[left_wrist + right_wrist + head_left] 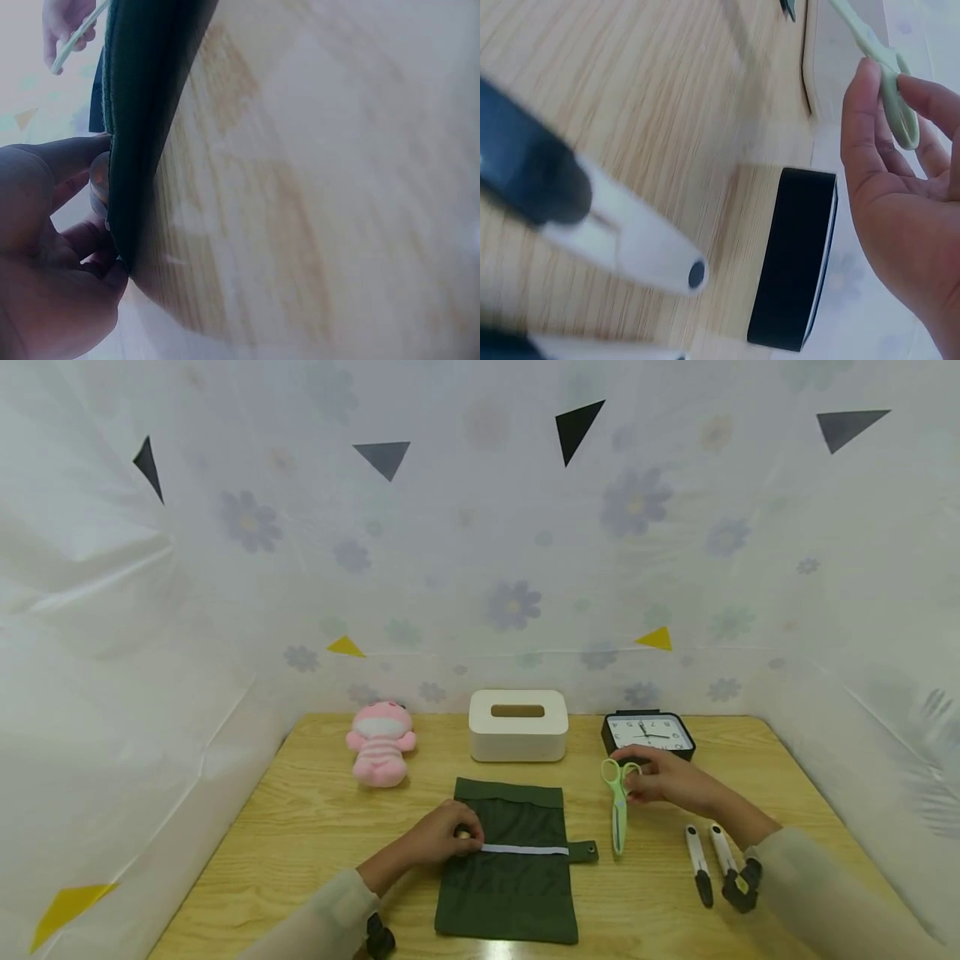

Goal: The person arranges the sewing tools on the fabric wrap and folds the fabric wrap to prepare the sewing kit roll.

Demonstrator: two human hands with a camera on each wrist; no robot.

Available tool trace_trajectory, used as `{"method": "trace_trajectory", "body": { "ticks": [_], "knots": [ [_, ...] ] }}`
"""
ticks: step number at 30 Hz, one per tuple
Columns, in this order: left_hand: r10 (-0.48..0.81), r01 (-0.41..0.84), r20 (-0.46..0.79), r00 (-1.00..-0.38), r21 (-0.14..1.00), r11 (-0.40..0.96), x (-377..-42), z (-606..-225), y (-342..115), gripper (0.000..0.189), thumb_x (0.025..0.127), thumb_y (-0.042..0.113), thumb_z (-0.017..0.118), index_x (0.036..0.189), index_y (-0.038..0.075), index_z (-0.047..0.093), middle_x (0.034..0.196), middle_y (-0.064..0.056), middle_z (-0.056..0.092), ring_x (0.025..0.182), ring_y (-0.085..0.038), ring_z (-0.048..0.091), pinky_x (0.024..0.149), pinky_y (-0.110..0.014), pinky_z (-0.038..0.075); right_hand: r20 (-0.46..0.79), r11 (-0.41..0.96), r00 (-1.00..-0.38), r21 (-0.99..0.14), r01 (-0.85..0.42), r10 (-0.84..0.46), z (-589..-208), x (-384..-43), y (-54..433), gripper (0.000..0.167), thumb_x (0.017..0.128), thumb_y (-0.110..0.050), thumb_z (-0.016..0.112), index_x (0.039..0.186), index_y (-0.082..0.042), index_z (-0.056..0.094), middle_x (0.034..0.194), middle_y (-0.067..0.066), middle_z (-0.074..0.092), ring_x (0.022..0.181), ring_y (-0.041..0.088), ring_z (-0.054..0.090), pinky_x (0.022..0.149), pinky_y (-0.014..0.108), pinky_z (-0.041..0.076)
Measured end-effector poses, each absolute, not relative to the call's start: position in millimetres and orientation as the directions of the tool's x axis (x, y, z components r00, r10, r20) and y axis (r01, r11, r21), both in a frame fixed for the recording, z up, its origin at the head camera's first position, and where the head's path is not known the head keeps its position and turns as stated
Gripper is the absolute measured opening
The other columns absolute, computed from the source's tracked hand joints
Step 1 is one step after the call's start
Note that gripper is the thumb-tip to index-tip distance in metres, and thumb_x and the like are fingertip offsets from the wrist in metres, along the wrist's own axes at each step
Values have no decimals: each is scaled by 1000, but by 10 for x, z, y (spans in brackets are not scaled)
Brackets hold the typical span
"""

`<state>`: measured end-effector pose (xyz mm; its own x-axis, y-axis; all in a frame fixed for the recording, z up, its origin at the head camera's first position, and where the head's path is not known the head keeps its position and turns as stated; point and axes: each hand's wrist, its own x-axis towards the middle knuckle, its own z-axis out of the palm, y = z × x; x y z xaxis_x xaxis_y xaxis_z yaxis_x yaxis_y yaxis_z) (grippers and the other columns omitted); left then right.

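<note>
A dark green fabric roll-up pouch (510,902) lies spread on the table, with a white band across it and a snap tab at its right side. My left hand (446,833) is on its left part, fingers curled at the band and gripping the cloth. A small round, brownish-grey thing (99,184) shows between those fingers; its kind is unclear. My right hand (667,779) pinches a pair of light green scissors (618,818) by the handle loops, blades pointing down, to the right of the pouch. In the right wrist view the scissors' handle (900,112) sits between thumb and fingers.
Behind my right hand stands a black-framed clock (651,731). Two white-and-black handled tools (699,864) lie by the right forearm. At the back are a white tissue box (517,743) and a pink plush toy (381,747). Patterned sheeting (510,543) encloses the wooden table (315,827).
</note>
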<state>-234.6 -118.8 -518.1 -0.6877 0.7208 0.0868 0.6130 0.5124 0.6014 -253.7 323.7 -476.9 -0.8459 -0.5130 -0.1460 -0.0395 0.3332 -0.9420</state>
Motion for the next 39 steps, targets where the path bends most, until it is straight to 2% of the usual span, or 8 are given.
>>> {"method": "trace_trajectory", "body": {
  "ticks": [7,18,27,34,36,39],
  "knots": [
    [725,621,89,-683,594,512,-2355,-5200,-1190,11,94,15,77,84,20,76,85,16,68,90,-3,57,98,-36,43,-111,273,-845,-961,-43,-523,-4787,-2589,3019,62,105,-21,63,157,-1,35,102,19,65,101,34,70,92,57,55],
    [726,624,92,-682,592,511,-2350,-5200,-1191,10,94,17,77,85,20,76,86,16,68,91,-3,56,97,-35,43,-99,226,-832,-973,-32,-546,-4861,-2690,2653,63,102,-16,67,155,-1,38,100,20,67,101,50,67,88,57,57],
    [726,628,95,-681,586,512,-2365,-5224,-1197,9,94,17,78,85,21,76,87,15,68,91,-3,57,96,-34,43,-80,191,-801,-981,-44,-593,-4895,-2762,2379,56,103,-15,66,153,-4,42,108,21,67,100,44,69,89,59,55],
    [729,634,103,-676,586,505,-2362,-5212,-1192,9,93,16,78,85,20,77,87,14,69,90,-3,57,95,-34,43,-70,187,-807,-981,-51,-586,-4920,-2785,2137,55,103,-13,65,151,-2,43,107,21,67,93,35,73,85,54,58],
    [730,635,104,-675,586,503,-2359,-5207,-1190,9,93,16,78,85,20,77,87,14,69,90,-3,57,95,-34,43,-62,177,-806,-983,-54,-589,-4929,-2792,2079,56,103,-12,65,152,0,41,106,21,67,94,35,73,85,53,58],
    [734,641,108,-671,583,500,-2359,-5202,-1188,9,93,15,78,85,19,77,86,14,69,89,-3,58,95,-34,43,-56,163,-810,-985,-50,-584,-4936,-2806,1993,56,103,-10,64,152,1,41,103,21,68,96,42,72,86,55,58]
  ]
}}
